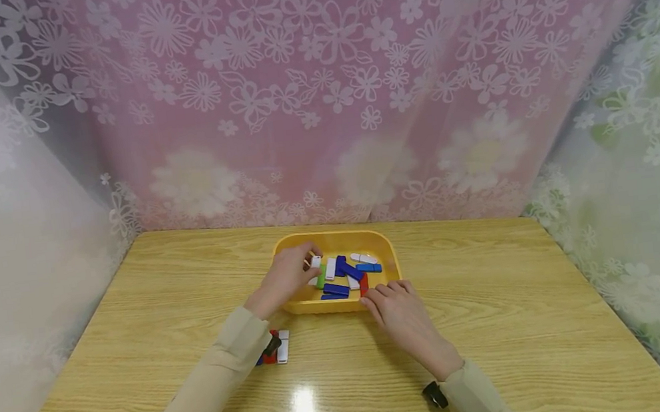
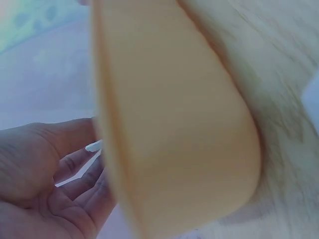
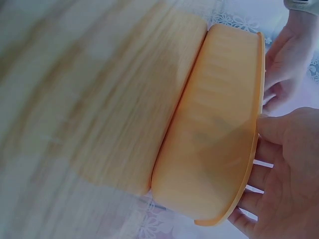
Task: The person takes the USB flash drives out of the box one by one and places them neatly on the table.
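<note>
A yellow tray [image 1: 384, 244] sits mid-table and holds several small blue, white, red and green blocks. My left hand [image 1: 307, 262] reaches in over the tray's left side, and its fingertips pinch a white block [image 1: 315, 261]. The left wrist view shows that palm [image 2: 45, 174] beside the tray's outer wall [image 2: 174, 134], with a white piece [image 2: 93, 146] at the fingers. My right hand [image 1: 388, 289] rests with straight fingers on the tray's near right rim. In the right wrist view its fingers [image 3: 279, 164] lie along the rim [image 3: 254, 149].
A small heap of red, white, dark and blue blocks [image 1: 275, 348] lies on the wooden table [image 1: 528, 306] beside my left sleeve. Flowered curtains close the back and both sides. A dark watch [image 1: 434, 394] is on my right wrist.
</note>
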Demonstrator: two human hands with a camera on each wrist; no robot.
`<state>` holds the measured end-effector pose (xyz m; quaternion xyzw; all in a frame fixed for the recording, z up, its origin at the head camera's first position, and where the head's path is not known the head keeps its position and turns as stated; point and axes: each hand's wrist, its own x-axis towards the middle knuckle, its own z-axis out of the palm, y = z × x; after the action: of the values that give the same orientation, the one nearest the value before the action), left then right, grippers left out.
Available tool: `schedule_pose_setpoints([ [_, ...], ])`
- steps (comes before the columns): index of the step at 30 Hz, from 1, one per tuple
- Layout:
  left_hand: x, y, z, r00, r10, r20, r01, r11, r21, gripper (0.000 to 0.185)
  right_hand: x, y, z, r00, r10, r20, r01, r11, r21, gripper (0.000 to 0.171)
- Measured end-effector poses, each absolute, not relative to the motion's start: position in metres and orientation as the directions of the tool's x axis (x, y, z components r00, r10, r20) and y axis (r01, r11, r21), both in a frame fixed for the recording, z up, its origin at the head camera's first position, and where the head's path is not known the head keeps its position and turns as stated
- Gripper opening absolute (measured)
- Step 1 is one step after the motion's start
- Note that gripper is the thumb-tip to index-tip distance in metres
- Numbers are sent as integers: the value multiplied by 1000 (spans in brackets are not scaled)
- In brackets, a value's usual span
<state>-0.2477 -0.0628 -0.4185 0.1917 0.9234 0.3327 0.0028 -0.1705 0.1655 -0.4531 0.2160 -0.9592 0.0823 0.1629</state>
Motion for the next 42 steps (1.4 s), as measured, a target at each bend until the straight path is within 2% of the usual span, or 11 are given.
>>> schedule_pose_setpoints([
  [13,-208,-81,-401,-886,394,244,449,595,667,25,-170,165,-453,-846,-390,363,-451,887,-100,21],
  [27,-166,-98,-426,-862,490,131,426,559,711,24,-170,165,-454,-841,-394,370,-454,886,-89,21],
  [42,-162,-101,-448,-891,453,26,350,650,675,23,-171,165,-455,-836,-397,378,-454,888,-72,20],
])
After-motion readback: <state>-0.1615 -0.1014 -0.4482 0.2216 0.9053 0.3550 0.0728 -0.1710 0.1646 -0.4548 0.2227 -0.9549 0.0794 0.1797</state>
